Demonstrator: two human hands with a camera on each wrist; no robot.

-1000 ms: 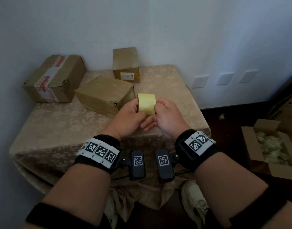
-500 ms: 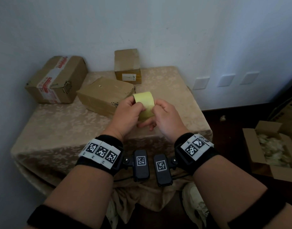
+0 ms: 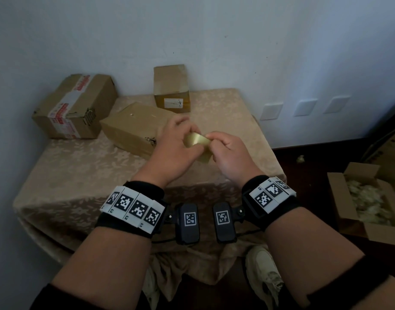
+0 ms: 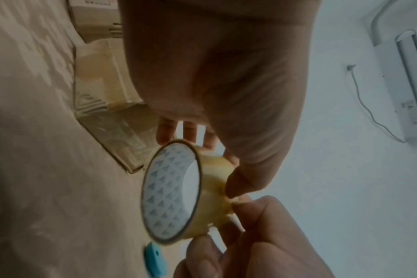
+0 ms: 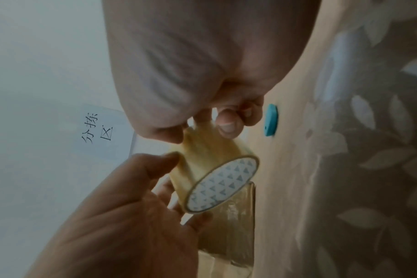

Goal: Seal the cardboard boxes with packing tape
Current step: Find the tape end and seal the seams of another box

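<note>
Both hands hold a yellowish packing tape roll (image 3: 196, 141) above the table's front middle. My left hand (image 3: 183, 133) grips the roll (image 4: 176, 191), thumb on its outer face and fingers behind it. My right hand (image 3: 211, 138) pinches the tape's free end (image 5: 200, 135) between thumb and finger, with a short strip stretched off the roll (image 5: 217, 178). Three brown cardboard boxes stand on the table: a flat one (image 3: 134, 128) just left of my left hand, a taped one (image 3: 75, 106) at the far left, and a small upright one (image 3: 172, 88) against the wall.
A beige patterned cloth covers the table (image 3: 80, 171). A small blue object (image 5: 270, 120) lies on the cloth under my hands. An open box of loose filler (image 3: 366, 198) sits on the floor at right. The wall stands close behind the table.
The roll has turned from upright to tilted flatter. My right hand has drawn a little to the right with the tape end, and the hands have spread slightly apart.
</note>
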